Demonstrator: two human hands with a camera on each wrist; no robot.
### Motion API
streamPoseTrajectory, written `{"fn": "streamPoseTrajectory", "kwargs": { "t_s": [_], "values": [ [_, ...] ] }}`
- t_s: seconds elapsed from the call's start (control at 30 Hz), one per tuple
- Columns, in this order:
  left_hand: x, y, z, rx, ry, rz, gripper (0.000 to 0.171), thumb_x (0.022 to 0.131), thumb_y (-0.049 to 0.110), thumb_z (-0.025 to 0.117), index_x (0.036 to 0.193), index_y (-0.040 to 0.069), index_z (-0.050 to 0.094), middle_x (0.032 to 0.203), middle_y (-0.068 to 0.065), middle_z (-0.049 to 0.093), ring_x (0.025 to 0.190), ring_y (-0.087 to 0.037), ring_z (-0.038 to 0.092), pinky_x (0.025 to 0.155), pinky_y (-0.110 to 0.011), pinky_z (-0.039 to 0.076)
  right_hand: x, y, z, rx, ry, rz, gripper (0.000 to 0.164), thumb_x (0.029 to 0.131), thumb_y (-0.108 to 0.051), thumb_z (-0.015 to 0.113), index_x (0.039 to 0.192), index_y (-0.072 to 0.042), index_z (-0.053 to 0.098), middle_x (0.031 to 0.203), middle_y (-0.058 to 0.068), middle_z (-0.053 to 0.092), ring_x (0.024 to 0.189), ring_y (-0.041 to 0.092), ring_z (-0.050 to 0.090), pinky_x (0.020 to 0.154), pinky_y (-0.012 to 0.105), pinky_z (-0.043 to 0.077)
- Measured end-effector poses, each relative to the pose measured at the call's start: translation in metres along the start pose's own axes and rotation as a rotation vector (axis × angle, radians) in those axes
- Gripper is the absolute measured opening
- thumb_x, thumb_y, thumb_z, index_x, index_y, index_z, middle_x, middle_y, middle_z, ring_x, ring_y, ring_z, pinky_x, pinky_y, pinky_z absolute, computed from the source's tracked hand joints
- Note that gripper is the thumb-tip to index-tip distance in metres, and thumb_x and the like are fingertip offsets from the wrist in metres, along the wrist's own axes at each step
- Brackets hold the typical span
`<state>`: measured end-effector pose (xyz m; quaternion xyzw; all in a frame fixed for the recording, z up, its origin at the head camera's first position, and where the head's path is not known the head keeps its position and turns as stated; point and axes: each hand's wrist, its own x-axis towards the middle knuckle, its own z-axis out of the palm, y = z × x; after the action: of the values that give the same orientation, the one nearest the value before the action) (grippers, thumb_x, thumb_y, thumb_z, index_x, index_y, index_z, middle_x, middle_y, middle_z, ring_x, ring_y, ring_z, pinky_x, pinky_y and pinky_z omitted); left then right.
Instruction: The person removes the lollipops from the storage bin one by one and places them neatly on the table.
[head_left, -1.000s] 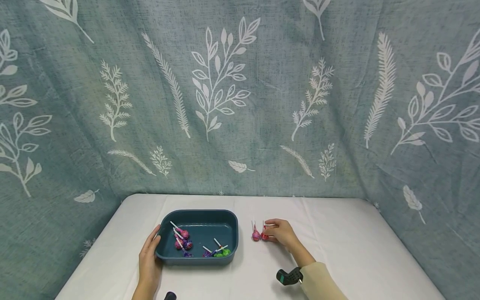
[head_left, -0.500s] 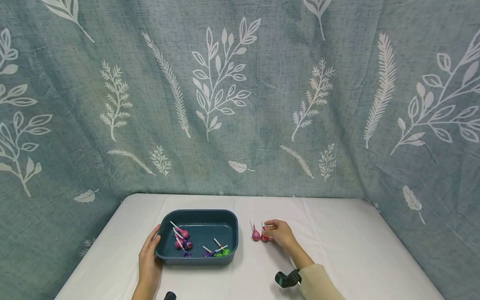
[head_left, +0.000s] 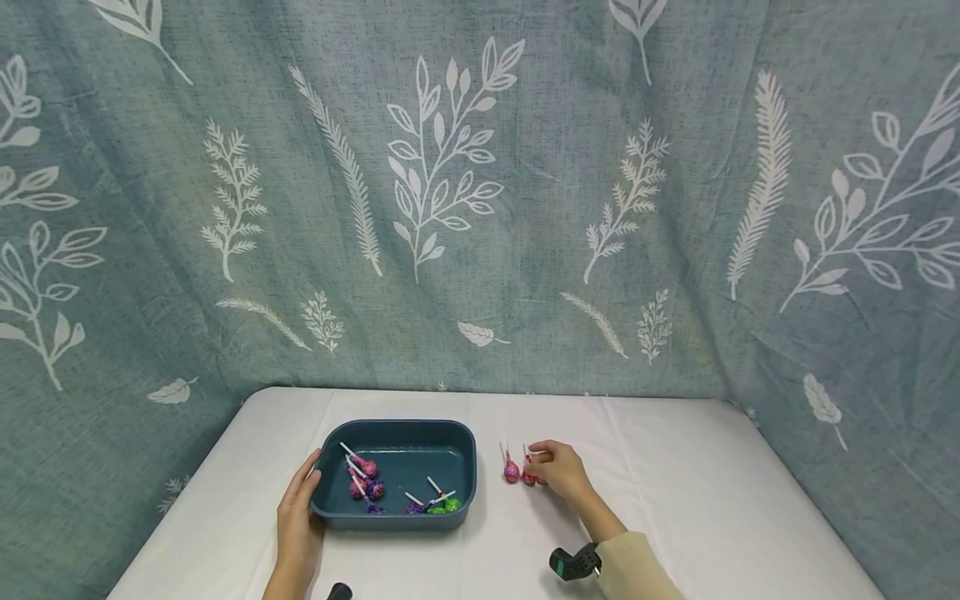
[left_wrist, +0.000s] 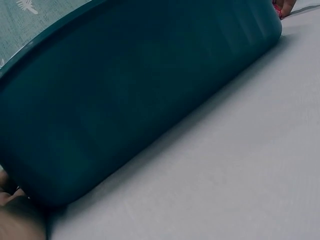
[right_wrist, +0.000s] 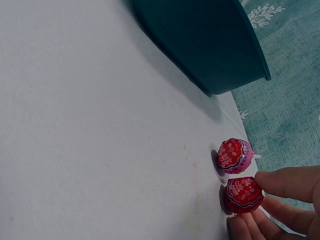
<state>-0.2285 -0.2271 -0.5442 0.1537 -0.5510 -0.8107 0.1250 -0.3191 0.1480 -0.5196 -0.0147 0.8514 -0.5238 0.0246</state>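
Observation:
My right hand [head_left: 561, 472] pinches a red-wrapped lollipop [right_wrist: 243, 195] by its candy head, thumb on one side and fingers on the other. Right beside it on the white cloth lies a pink-and-purple lollipop [right_wrist: 235, 156], its stick pointing away from me. To the left stands a dark teal bin [head_left: 397, 522] holding several lollipops [head_left: 369, 468], pink and purple at its left, purple and green at its front right. My left hand [head_left: 298, 510] rests along the bin's left end, fingers against the outer wall near the rim. Most of that hand is hidden in the left wrist view.
A white cloth [head_left: 720, 483] covers the table. Behind and at the sides hangs a grey-green curtain [head_left: 525, 208] with white leaf prints. A black wrist device [head_left: 574, 562] sits by the right sleeve [head_left: 637, 568], low over the cloth.
My right hand and forearm have shifted slightly left, and both loose lollipops have turned or slid a little. The left hand and bin stay in place.

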Motion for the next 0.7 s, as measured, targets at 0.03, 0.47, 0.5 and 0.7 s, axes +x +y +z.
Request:
{"fn": "streamPoseTrajectory", "kwargs": {
  "t_s": [0.03,0.47,0.5,0.7],
  "values": [
    [0.000,0.000,0.000,0.003,0.001,-0.002,0.050,0.101,0.031,0.050,0.149,0.019,0.039,0.158,0.001,0.025,0.144,-0.018,0.020,0.115,-0.040,0.017,0.000,0.000,0.000,0.002,0.003,-0.002,0.035,0.081,0.001,0.073,0.113,0.009,0.062,0.084,0.008,0.065,0.068,0.017,0.061,0.063,0.035,0.055],
    [0.001,0.000,0.000,0.010,-0.002,-0.004,0.051,0.101,0.033,0.050,0.149,0.019,0.039,0.158,0.001,0.025,0.144,-0.018,0.020,0.115,-0.040,0.018,-0.002,-0.003,-0.006,0.036,0.071,-0.006,0.032,0.089,-0.004,0.061,0.117,0.012,0.059,0.087,0.012,0.064,0.067,0.023,0.064,0.062,0.037,0.056],
    [0.001,-0.001,0.000,0.012,-0.001,-0.002,0.051,0.101,0.032,0.050,0.149,0.019,0.039,0.158,0.001,0.025,0.144,-0.019,0.020,0.115,-0.040,0.018,-0.002,-0.004,-0.006,0.046,0.082,0.001,0.032,0.089,-0.005,0.061,0.117,0.011,0.059,0.088,0.012,0.064,0.068,0.024,0.064,0.063,0.037,0.056],
    [0.002,-0.002,-0.001,0.008,0.017,0.002,0.049,0.101,0.032,0.051,0.147,0.019,0.042,0.157,0.000,0.028,0.143,-0.020,0.023,0.114,-0.041,0.020,-0.002,-0.010,-0.007,0.094,0.099,0.008,0.033,0.090,-0.006,0.060,0.119,0.010,0.058,0.091,0.013,0.063,0.079,0.028,0.065,0.069,0.038,0.056]
  ]
}}
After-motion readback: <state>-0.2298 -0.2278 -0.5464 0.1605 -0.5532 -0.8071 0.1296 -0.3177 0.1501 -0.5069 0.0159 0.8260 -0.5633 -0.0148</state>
